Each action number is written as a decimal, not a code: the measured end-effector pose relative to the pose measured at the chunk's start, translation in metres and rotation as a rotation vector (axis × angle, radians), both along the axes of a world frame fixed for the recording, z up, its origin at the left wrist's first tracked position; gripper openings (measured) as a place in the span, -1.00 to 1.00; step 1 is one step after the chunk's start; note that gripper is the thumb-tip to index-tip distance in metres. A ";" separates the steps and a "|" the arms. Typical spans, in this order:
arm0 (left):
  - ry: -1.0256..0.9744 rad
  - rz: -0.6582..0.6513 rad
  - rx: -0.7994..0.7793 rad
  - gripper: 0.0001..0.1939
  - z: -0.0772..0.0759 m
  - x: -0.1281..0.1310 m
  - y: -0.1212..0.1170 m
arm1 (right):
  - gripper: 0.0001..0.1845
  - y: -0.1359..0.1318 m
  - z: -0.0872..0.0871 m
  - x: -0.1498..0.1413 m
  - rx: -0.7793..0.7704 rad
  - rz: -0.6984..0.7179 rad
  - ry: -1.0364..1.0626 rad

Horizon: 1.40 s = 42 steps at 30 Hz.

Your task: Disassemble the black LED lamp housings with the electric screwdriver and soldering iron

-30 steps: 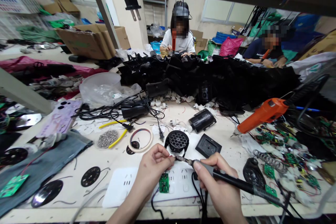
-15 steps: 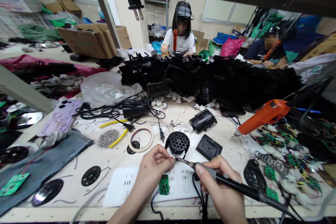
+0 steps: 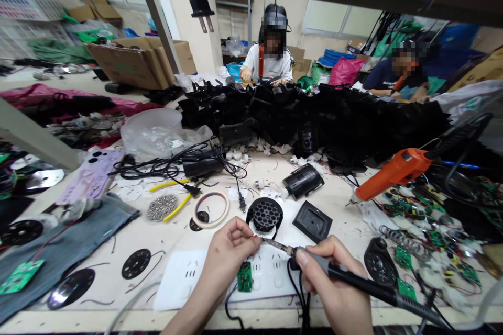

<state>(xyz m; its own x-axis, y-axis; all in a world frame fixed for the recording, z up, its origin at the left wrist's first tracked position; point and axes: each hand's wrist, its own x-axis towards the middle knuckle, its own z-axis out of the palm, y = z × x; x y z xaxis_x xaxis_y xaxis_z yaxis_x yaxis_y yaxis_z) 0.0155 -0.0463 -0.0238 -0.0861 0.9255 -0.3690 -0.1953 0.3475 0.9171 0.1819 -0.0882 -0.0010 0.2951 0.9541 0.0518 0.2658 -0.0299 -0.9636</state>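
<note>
Soldering iron (image 3: 353, 277) above the near edge of the workbench (image 3: 341, 220), held slantwise in the right hand (image 3: 336, 296), its metal tip pointing left and its cord end trailing toward the lower right. The right thumb and fingers are closed around the grey and black handle. The left hand (image 3: 233, 243) has thumb and index finger pressed together, pinching a short red wire (image 3: 254, 236); the iron's tip lies just beside these fingertips, though whether it touches the wire cannot be told. Below the left hand, a small green circuit board (image 3: 244, 277) lies against a white power strip (image 3: 178, 277). Directly beyond the hands stands a round black housing with a honeycomb grille (image 3: 267, 214); to its right lies a rectangular black frame (image 3: 312, 221), and behind it a black cylindrical housing (image 3: 303, 180). To the left are a roll of tape (image 3: 212, 225), a heap of small metal parts (image 3: 162, 208) and a yellow-handled tool (image 3: 176, 208). At right, an orange electric screwdriver (image 3: 393, 174) is suspended near a coiled spring (image 3: 404, 239) and scattered electronic parts. Background: two co-workers sit beyond a long pile of black parts (image 3: 334, 120).
</note>
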 end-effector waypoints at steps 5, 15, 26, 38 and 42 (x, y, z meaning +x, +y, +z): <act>0.011 0.000 0.012 -0.74 0.001 -0.001 0.000 | -0.65 0.000 -0.001 0.000 0.015 -0.022 0.021; 0.046 0.003 0.018 -0.73 -0.001 -0.002 -0.004 | -0.62 -0.001 -0.007 0.002 0.021 -0.001 -0.065; 0.030 -0.007 0.054 -0.74 -0.016 -0.005 -0.007 | -0.63 -0.002 -0.010 0.001 0.007 0.029 -0.076; -0.047 -0.054 0.083 -0.70 -0.010 -0.005 -0.009 | -0.62 -0.001 -0.009 -0.002 0.012 0.033 -0.072; -0.083 -0.023 0.131 -0.71 -0.018 -0.005 -0.007 | -0.63 -0.001 -0.009 0.000 0.002 0.030 -0.083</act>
